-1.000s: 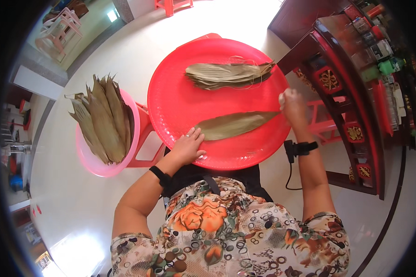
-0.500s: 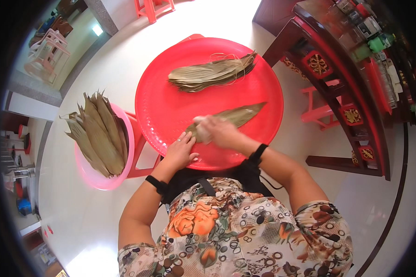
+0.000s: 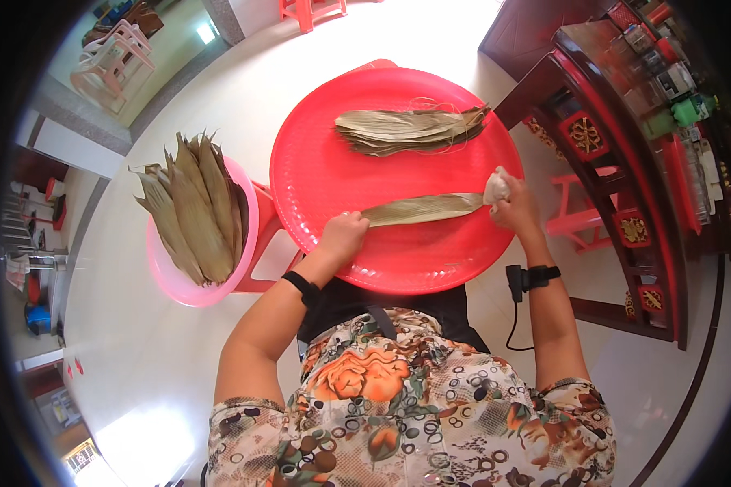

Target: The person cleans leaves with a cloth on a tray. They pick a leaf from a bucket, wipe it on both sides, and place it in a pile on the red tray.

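Left hand (image 3: 345, 234) — pinches one end of a long leaf (image 3: 424, 209) | Right hand (image 3: 518, 204) — grips a pale wadded cloth (image 3: 496, 186) at its other end | Red tray (image 3: 382, 174) below

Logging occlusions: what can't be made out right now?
All in the head view:
Leaf, left end: hidden by left fingers.
Leaf, right tip: hidden behind white wad.
Wad, gripped side: hidden by right fingers.
Bowl, bottom: hidden by bowl leaves.
Far stool, top: cut off by upper edge.
Shelf goods: small, blurred near the rim.
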`<state>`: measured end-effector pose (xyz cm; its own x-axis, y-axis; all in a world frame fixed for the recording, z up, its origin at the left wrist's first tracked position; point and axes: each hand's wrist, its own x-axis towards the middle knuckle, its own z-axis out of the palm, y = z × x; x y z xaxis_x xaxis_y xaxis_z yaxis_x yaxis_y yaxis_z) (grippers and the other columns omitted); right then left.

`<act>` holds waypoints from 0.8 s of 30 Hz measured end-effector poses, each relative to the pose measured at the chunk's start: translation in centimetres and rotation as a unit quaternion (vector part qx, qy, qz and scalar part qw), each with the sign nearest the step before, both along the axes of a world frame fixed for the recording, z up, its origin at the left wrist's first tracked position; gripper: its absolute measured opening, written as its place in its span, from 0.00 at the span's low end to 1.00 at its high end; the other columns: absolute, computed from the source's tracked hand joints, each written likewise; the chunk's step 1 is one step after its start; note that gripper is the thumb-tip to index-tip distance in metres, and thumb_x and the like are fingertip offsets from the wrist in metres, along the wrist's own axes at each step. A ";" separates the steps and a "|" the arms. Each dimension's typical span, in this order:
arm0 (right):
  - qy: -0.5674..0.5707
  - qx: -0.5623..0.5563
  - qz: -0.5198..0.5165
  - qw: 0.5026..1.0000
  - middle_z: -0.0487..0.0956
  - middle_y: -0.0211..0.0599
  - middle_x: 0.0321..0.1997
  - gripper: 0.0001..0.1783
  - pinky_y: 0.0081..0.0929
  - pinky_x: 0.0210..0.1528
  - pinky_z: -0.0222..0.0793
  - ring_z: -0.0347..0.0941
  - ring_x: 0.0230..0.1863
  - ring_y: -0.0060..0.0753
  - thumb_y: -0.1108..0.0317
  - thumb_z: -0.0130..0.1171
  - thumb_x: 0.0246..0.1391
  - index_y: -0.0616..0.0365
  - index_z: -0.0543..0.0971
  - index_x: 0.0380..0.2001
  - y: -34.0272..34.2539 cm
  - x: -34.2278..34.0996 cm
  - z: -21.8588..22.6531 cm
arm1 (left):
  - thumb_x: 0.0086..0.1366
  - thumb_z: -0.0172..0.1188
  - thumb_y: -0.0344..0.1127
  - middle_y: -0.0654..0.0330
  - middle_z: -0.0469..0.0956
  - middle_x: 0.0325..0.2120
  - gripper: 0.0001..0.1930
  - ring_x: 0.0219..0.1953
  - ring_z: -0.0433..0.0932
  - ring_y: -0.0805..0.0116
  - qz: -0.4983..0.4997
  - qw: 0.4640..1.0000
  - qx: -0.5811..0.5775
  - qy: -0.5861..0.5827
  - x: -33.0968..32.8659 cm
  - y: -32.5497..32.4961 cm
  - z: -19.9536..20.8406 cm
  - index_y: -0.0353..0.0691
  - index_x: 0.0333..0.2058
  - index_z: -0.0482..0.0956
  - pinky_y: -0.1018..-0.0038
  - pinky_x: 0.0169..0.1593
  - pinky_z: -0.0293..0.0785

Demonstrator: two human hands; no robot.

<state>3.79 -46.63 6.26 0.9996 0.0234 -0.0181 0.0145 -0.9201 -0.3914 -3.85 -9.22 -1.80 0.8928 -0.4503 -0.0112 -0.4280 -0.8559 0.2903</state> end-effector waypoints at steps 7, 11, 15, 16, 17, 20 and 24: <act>-0.201 0.056 0.006 0.978 0.75 0.42 0.48 0.30 0.37 0.47 0.71 0.74 0.47 0.46 0.75 0.58 0.41 0.55 0.73 0.53 -1.3 0.5 6.6 | 0.58 0.54 0.29 0.55 0.77 0.26 0.08 0.31 0.77 0.64 0.102 0.867 -0.377 0.310 0.1 2.8 0.1 0.32 0.35 0.76 0.69 0.36 0.73; -0.207 0.088 0.083 0.971 0.74 0.44 0.48 0.30 0.35 0.48 0.72 0.73 0.49 0.47 0.74 0.62 0.39 0.58 0.73 0.51 3.8 -0.5 9.8 | 0.56 0.57 0.33 0.47 0.79 0.27 0.11 0.33 0.79 0.53 0.154 0.935 -0.239 0.213 0.5 3.4 -1.7 0.31 0.36 0.77 0.64 0.39 0.74; -0.104 0.132 0.225 0.960 0.71 0.44 0.51 0.31 0.37 0.47 0.73 0.73 0.49 0.50 0.73 0.63 0.39 0.50 0.73 0.52 9.8 -1.9 7.2 | 0.59 0.59 0.37 0.49 0.76 0.38 0.13 0.40 0.76 0.47 0.163 0.979 -0.078 -0.091 0.1 1.7 3.1 0.34 0.39 0.76 0.60 0.44 0.73; -0.068 0.143 0.237 0.959 0.71 0.44 0.51 0.30 0.38 0.47 0.73 0.73 0.49 0.50 0.72 0.62 0.39 0.49 0.73 0.52 11.4 -2.0 6.0 | 0.59 0.59 0.37 0.49 0.76 0.38 0.13 0.40 0.76 0.47 0.165 0.979 -0.075 -0.090 -0.3 2.1 3.7 0.34 0.39 0.76 0.60 0.44 0.73; -0.029 0.153 0.250 0.956 0.71 0.43 0.51 0.29 0.39 0.46 0.73 0.73 0.49 0.51 0.71 0.62 0.39 0.49 0.74 0.51 13.0 -2.3 5.0 | 0.59 0.60 0.40 0.48 0.73 0.43 0.15 0.45 0.74 0.48 0.128 0.989 -0.068 -0.001 -0.8 2.5 4.0 0.34 0.40 0.75 0.60 0.46 0.71; 0.079 0.159 0.291 0.940 0.71 0.42 0.53 0.27 0.38 0.50 0.72 0.73 0.50 0.44 0.78 0.56 0.41 0.57 0.74 0.51 17.5 -3.9 4.1 | 0.59 0.60 0.43 0.48 0.69 0.50 0.18 0.51 0.70 0.50 0.043 0.994 -0.022 0.103 -3.9 2.2 3.4 0.34 0.41 0.75 0.59 0.51 0.69; 0.022 -0.057 0.475 0.878 0.66 0.41 0.61 0.29 0.49 0.57 0.61 0.63 0.61 0.43 0.69 0.57 0.47 0.49 0.71 0.56 21.8 -6.3 -1.9 | 0.60 0.57 0.49 0.46 0.68 0.53 0.25 0.56 0.66 0.51 -0.005 0.982 -0.049 0.181 -4.5 2.1 3.8 0.31 0.46 0.75 0.54 0.54 0.64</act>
